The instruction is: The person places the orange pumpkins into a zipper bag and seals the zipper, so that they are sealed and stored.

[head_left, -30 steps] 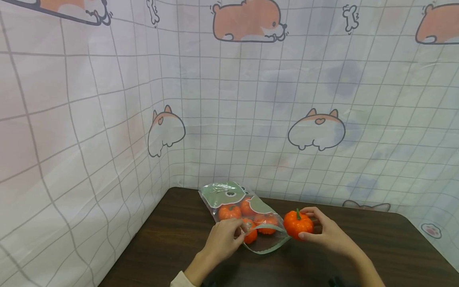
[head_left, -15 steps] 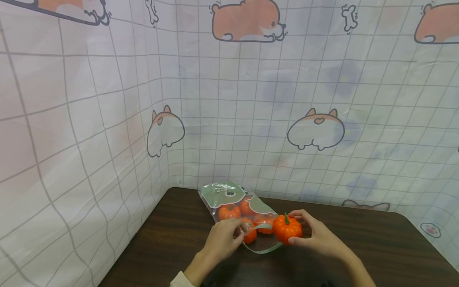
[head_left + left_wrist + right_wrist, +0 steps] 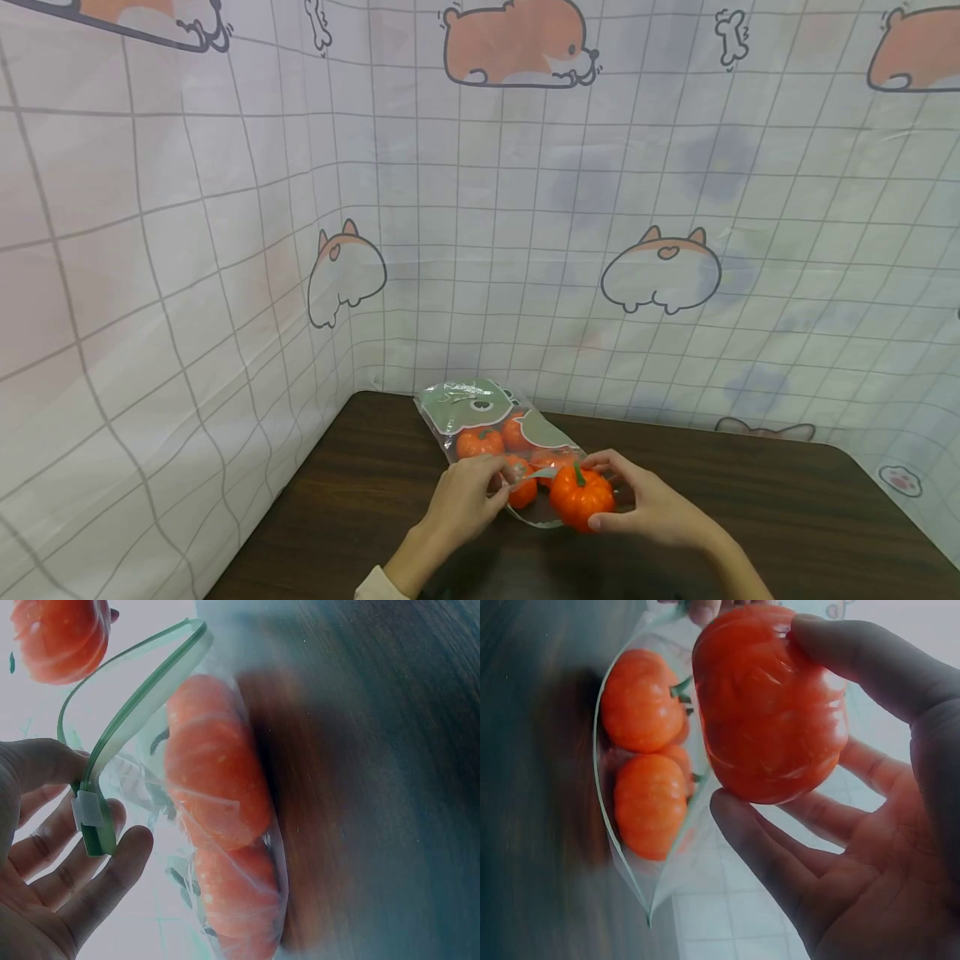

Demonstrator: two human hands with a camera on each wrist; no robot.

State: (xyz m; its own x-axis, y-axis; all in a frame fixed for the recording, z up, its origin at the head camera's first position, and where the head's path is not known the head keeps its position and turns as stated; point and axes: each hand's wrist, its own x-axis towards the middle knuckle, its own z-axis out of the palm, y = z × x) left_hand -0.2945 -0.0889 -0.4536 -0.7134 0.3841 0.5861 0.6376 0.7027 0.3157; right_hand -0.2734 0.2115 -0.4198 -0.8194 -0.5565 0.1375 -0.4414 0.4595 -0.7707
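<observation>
A clear zip bag (image 3: 457,404) with a green cartoon print lies on the table, its mouth gaping toward me. Several small orange pumpkins (image 3: 480,443) sit inside it. My left hand (image 3: 467,498) pinches one end of the bag's green zip edge (image 3: 139,701) between thumb and fingers. In my right hand (image 3: 660,508) is another orange pumpkin (image 3: 581,497) with a green stem, gripped between thumb and fingertips. It hangs right in front of the bag's mouth, hiding part of the rim in the head view. Two pumpkins show through the opening in the right wrist view.
The dark wood table (image 3: 735,492) stretches to the right of the bag. A white grid-patterned cloth (image 3: 510,275) with cartoon dogs hangs behind the table and along its left side.
My right hand has carried its pumpkin leftward and a little toward me, from beside the bag's right corner to its mouth. The left hand has stayed in place on the rim.
</observation>
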